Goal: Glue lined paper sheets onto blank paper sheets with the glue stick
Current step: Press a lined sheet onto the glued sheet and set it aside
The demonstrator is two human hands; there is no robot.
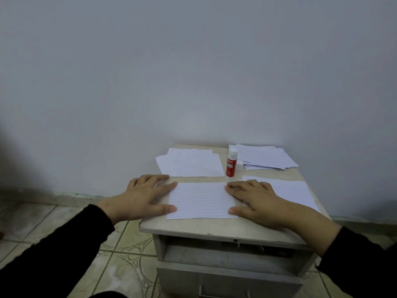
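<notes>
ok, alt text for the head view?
Left hand and right hand press flat on a lined sheet on a small table. Behind it stand a red glue stick, its cap off, and paper stacks.

The lined sheet point(200, 200) at the near middle is thin matt paper, smooth and flat. The stacks at far left point(191, 163) and far right point(265, 157) are the same matt paper (edges slightly uneven). The glue stick point(231, 162) is glossy plastic, red-labelled with a white top. The small cabinet point(214, 226) has a dull, scuffed laminate-looking top, its front worn and dusty. The floor tiles point(120, 244) look glazed, faintly shiny. The sleeves point(53, 250) are matt black cloth.
</notes>
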